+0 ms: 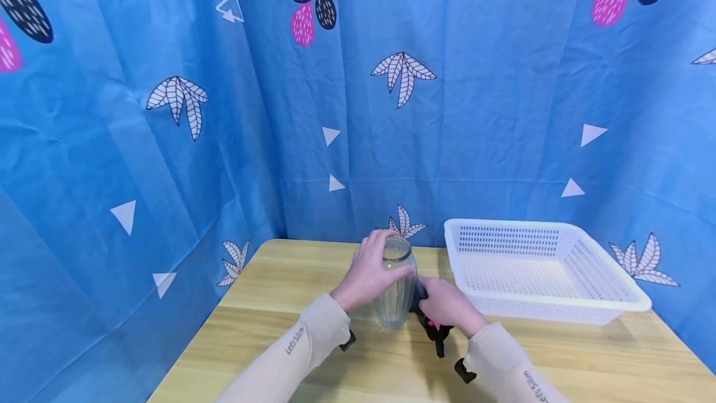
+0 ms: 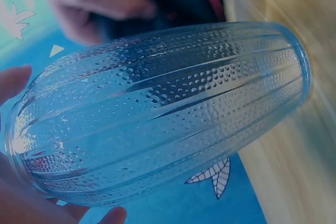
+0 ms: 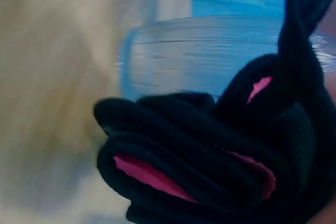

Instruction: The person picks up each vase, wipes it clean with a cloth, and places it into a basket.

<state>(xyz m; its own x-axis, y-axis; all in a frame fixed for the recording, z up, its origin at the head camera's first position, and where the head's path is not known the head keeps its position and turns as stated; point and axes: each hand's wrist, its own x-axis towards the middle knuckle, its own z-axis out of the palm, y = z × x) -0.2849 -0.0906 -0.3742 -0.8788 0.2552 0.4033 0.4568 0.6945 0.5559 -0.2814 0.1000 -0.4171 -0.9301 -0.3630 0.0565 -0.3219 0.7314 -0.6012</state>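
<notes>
A clear glass vase with ribbed, dimpled sides stands roughly upright over the table; whether its base touches the wood I cannot tell. My left hand grips it near the rim, fingers on the far side and thumb across the front. On the vase's right, my right hand holds a bunched black cloth with pink inner faces. Folds of this cloth hang below the hand, close beside the glass. Exact contact between cloth and vase is hidden.
A white perforated plastic basket sits at the back right of the wooden table, just beyond my right hand. Blue patterned curtain encloses the back and sides.
</notes>
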